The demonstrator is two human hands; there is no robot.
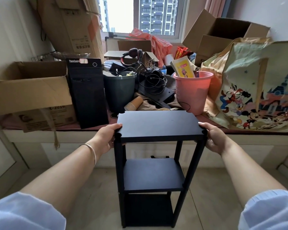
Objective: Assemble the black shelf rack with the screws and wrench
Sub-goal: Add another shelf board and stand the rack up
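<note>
Tiled floor — rack between hands

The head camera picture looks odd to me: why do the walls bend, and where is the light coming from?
Head view: a wide-angle lens bows the edges and stretches the forearms; daylight enters through the window, overexposed at its left; the black rack, held by left hand and right hand, stays sharp but dark.

Daylight from the window falls on a cluttered sill bench above a tiled floor.
</note>
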